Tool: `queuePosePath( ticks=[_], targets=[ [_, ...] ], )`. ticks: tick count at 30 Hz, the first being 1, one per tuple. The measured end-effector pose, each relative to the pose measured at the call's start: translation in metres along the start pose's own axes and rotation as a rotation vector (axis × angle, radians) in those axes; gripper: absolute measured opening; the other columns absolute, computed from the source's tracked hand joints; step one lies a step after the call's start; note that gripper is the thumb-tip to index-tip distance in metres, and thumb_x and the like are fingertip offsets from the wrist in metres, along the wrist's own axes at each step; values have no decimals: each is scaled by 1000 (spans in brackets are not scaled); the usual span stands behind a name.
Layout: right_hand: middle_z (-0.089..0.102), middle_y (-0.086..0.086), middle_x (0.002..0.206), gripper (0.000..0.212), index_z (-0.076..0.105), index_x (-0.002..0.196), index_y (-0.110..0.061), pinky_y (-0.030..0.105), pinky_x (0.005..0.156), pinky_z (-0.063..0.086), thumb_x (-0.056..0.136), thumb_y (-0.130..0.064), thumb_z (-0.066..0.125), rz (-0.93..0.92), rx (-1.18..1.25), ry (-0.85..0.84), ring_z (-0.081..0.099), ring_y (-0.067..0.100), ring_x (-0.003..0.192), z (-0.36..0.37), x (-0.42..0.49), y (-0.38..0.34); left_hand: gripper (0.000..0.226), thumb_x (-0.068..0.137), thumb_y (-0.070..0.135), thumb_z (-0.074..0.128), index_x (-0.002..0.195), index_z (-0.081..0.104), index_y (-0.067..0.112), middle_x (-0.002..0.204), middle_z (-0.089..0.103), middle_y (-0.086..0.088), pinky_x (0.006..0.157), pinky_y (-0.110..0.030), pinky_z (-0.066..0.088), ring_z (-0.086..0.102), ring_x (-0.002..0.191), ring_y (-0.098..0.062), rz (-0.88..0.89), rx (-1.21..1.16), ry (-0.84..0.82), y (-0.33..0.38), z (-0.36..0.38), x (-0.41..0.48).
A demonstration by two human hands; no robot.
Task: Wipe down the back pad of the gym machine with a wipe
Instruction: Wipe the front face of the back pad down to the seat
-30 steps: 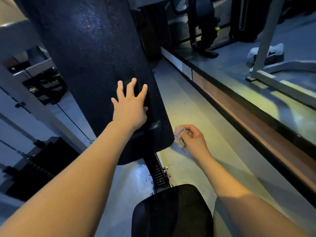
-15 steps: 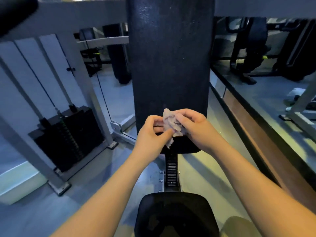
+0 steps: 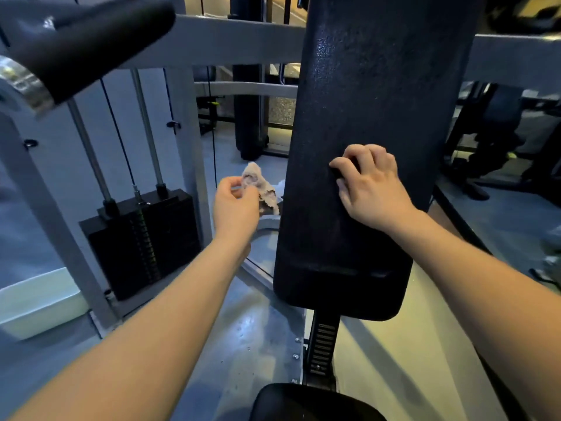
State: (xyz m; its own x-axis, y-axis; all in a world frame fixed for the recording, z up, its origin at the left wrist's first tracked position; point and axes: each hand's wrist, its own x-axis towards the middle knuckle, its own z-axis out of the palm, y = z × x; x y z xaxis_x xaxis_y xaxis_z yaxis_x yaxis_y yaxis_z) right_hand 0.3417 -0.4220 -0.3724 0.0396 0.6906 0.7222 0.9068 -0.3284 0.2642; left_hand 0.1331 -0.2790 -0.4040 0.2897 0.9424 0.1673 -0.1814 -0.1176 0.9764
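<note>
Both hands shared the wipe [image 3: 261,188] a moment ago. Now the left hand [image 3: 235,205] alone pinches it, left of centre, just off the back pad [image 3: 379,86]. The right hand [image 3: 372,186] rests on the pad, fingers curled and empty, so wiping looks paused.

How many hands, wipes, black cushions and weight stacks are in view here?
Bare hands: 2 (left hand, right hand)
Crumpled pale wipe: 1
Black padded cushions: 3 (tall back pad, seat cushion, roller pad)
Black weight stack: 1
Total: 7
</note>
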Motion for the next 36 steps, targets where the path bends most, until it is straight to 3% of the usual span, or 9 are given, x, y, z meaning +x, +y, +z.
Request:
queuePosePath(
  ticks=[2, 5, 9, 14, 19, 23, 29, 33, 36],
  targets=[
    [45, 7, 130, 37, 56, 130, -18, 49, 102, 36, 95, -30, 56, -14, -64, 76, 39, 34, 125, 13, -3, 2, 10, 94, 31, 58, 103, 60, 28, 108, 68, 0, 83, -46, 62, 70, 93, -19, 4, 25, 40, 1, 5, 18],
    [44, 5, 130, 39, 58, 129, -18, 48, 102, 36, 93, -31, 54, -27, -111, 164, 41, 34, 125, 25, -5, 3, 11, 99, 26, 56, 109, 57, 25, 109, 64, 4, 71, -31, 58, 64, 85, -10, 65, 128, 51, 7, 21, 39],
    [42, 5, 131, 40, 60, 130, -18, 48, 101, 36, 93, -30, 54, -52, -101, 193, 41, 34, 124, 31, -4, 5, 27, 98, 23, 52, 121, 65, 30, 104, 69, 8, 81, -34, 57, 63, 87, -7, 180, 53, -226, 8, 51, 49],
    [42, 4, 131, 38, 61, 128, -19, 48, 101, 35, 92, -29, 53, -42, -113, 223, 42, 34, 123, 36, -4, 6, 43, 101, 47, 48, 141, 58, 34, 132, 67, 12, 107, -43, 49, 62, 122, -8, 167, -42, -411, -19, 62, 50],
    [43, 4, 131, 38, 61, 128, -19, 49, 99, 36, 92, -28, 53, -38, -138, 246, 42, 33, 122, 38, -3, 5, 33, 96, 44, 57, 111, 76, 22, 108, 74, -18, 98, -64, 49, 66, 99, -20, 255, -120, -353, 17, 82, 78],
    [43, 5, 130, 38, 62, 128, -19, 49, 98, 36, 91, -28, 54, -42, -140, 239, 42, 33, 122, 39, -2, 6, 25, 96, 37, 64, 115, 77, 29, 109, 76, -11, 103, -60, 49, 69, 104, -25, 255, -219, -357, 30, 89, 92],
    [43, 4, 130, 38, 65, 127, -19, 48, 97, 36, 92, -30, 52, -28, -157, 249, 42, 32, 122, 40, -3, 6, 18, 94, 38, 66, 90, 77, 52, 92, 67, -4, 83, -39, 47, 57, 88, -14, 321, -186, -330, 20, 80, 73],
    [42, 4, 131, 40, 64, 127, -19, 48, 99, 35, 91, -30, 53, -25, -150, 229, 41, 33, 123, 40, -3, 6, 19, 93, 35, 69, 105, 80, 25, 96, 76, -1, 88, -48, 56, 61, 86, -10, 332, -244, -280, 65, 102, 108],
    [42, 4, 131, 39, 64, 128, -19, 49, 99, 35, 92, -30, 52, -20, -152, 227, 41, 32, 123, 39, -3, 5, 16, 90, 44, 67, 96, 81, 36, 95, 76, -5, 86, -53, 56, 58, 84, -11, 386, -129, -292, 61, 95, 110]
  ],
)
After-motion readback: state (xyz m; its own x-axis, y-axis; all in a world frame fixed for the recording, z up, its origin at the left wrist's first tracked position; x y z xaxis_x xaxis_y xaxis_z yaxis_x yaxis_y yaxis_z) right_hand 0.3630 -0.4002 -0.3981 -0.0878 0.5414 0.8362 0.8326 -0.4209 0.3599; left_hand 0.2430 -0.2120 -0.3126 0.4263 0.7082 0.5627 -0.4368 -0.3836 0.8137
